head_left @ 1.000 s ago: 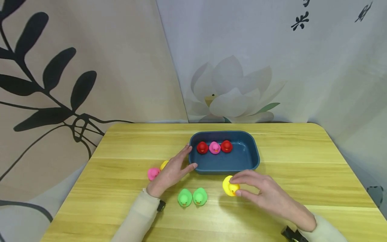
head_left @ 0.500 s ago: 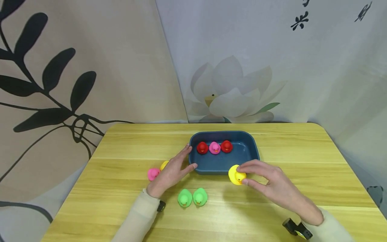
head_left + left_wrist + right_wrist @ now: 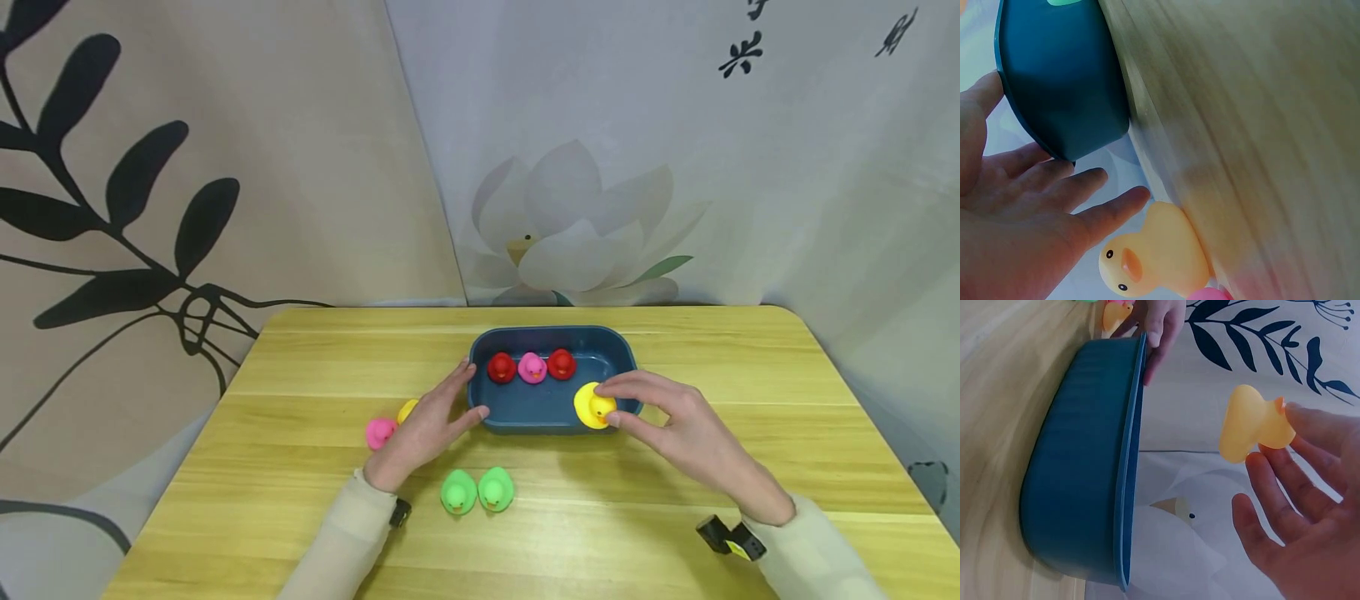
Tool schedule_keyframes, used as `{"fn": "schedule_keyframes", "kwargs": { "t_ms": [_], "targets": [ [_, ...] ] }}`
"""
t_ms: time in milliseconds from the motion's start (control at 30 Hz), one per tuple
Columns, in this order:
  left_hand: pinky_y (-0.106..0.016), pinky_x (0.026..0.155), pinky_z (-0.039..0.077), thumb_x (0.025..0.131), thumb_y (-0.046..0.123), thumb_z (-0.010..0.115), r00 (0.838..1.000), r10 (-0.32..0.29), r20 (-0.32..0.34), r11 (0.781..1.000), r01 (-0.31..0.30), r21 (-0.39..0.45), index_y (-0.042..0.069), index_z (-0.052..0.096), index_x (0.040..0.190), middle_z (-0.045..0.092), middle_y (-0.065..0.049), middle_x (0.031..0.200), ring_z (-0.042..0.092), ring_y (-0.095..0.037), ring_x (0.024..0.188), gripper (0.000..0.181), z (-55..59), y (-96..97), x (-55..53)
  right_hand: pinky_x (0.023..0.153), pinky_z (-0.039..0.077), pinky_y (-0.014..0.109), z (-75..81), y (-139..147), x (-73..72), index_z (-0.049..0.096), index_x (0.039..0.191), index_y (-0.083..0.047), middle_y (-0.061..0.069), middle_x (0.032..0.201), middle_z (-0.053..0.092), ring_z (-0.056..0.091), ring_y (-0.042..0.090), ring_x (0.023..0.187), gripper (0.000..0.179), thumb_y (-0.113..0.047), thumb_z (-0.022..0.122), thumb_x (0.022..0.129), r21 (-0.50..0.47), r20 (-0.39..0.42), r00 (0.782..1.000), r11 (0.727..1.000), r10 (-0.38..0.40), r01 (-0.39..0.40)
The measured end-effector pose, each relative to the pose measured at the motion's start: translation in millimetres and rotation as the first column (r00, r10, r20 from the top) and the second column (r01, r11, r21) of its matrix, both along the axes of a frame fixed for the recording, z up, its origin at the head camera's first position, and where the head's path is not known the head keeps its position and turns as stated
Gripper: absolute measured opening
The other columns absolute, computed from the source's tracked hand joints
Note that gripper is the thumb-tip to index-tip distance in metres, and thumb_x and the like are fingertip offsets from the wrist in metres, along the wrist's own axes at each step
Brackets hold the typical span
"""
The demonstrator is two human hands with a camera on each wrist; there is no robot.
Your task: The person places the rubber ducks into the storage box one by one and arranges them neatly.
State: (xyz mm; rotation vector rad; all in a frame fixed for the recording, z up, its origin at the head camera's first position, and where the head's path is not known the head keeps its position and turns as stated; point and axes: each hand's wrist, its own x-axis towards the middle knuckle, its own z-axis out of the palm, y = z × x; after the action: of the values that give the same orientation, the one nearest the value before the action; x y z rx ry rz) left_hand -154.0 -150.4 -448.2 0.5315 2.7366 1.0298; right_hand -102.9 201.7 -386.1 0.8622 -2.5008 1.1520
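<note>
My right hand [image 3: 682, 425] pinches a yellow rubber duck [image 3: 592, 407] between thumb and fingers, above the right front part of a dark blue rectangular bin [image 3: 517, 417]. In the right wrist view the held duck [image 3: 1249, 425] hangs clear of the bin's rim. Two red ducks [image 3: 502, 367] [image 3: 562, 364] and a pink duck [image 3: 532, 367] stand in a row inside the bin. My left hand [image 3: 423, 429] touches the bin's left end with spread, straight fingers. Beside it on the table are another yellow duck [image 3: 1160, 250] and a pink duck [image 3: 380, 432], both partly hidden in the head view.
Two green ducks [image 3: 459, 492] [image 3: 496, 489] sit side by side on the wooden table [image 3: 300, 500], in front of the bin. A patterned curtain [image 3: 315, 167] hangs behind the table's back edge.
My right hand has carried the yellow duck away from me and slightly right, from in front of the bin to above it. The left hand has stayed at the bin's left end.
</note>
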Motion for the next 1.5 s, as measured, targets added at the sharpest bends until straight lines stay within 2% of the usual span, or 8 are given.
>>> {"fn": "schedule_keyframes", "kwargs": {
  "t_ms": [200,467,700,867,1100,1500],
  "targets": [
    [-0.046,0.122,0.030,0.104,0.046,0.062,1.000,0.006,0.001,1.000,-0.006,-0.001,0.012,0.031,0.164,0.019,-0.001,0.171,0.027,-0.026,0.155,0.076,0.0,0.3,0.2,0.094,0.053,0.022,-1.9,2,-11.3,0.076,0.121,-0.018,-0.008,0.118,0.073,0.067,0.015,0.111,0.035,-0.009,0.083,0.088,0.025,0.039,0.998,0.998,-0.051,0.050],
    [-0.047,0.123,0.029,0.104,0.045,0.062,1.000,0.004,0.001,1.000,-0.004,0.008,0.012,0.031,0.164,0.019,-0.001,0.171,0.026,-0.026,0.155,0.075,-0.5,-0.2,0.6,0.095,0.055,0.055,-4.3,2,-27.6,0.075,0.124,-0.015,-0.001,0.123,0.072,0.065,0.025,0.117,0.030,-0.016,0.078,0.094,0.021,0.118,0.990,0.997,-0.073,0.071],
    [-0.047,0.123,0.029,0.104,0.042,0.063,1.000,0.005,-0.004,1.000,-0.005,0.019,0.012,0.032,0.163,0.020,-0.001,0.171,0.026,-0.027,0.155,0.074,-1.9,-0.7,0.5,0.093,0.057,0.045,-3.7,1,-42.7,0.074,0.126,-0.015,0.001,0.126,0.071,0.067,0.023,0.113,0.031,-0.022,0.077,0.096,0.035,0.158,0.983,0.996,-0.092,0.087],
    [-0.047,0.123,0.029,0.104,0.044,0.062,1.000,0.001,0.000,1.000,-0.001,0.020,0.012,0.031,0.164,0.019,-0.001,0.171,0.025,-0.026,0.155,0.075,-1.4,-0.9,0.9,0.093,0.057,0.044,-7.3,1,-54.2,0.075,0.126,-0.015,0.001,0.126,0.071,0.067,0.025,0.113,0.030,-0.022,0.076,0.097,0.043,0.164,0.982,0.995,-0.093,0.087],
    [-0.047,0.123,0.030,0.103,0.049,0.061,1.000,0.000,-0.007,1.000,0.000,0.008,0.013,0.030,0.164,0.019,-0.001,0.171,0.025,-0.026,0.155,0.077,-1.1,-0.6,1.1,0.091,0.056,0.055,-15.4,1,-68.0,0.075,0.125,-0.012,0.005,0.124,0.072,0.067,0.029,0.110,0.029,-0.020,0.075,0.097,0.051,0.148,0.985,0.996,-0.085,0.078],
    [-0.050,0.122,0.030,0.102,0.048,0.063,1.000,0.004,-0.007,1.000,-0.004,0.017,0.012,0.031,0.164,0.020,-0.003,0.172,0.026,-0.029,0.155,0.078,0.0,-0.7,2.4,0.094,0.056,0.056,-26.6,4,-86.6,0.073,0.127,-0.008,0.012,0.128,0.070,0.066,0.036,0.110,0.031,-0.020,0.074,0.098,0.099,0.216,0.970,0.991,-0.108,0.089]
  ]
}}
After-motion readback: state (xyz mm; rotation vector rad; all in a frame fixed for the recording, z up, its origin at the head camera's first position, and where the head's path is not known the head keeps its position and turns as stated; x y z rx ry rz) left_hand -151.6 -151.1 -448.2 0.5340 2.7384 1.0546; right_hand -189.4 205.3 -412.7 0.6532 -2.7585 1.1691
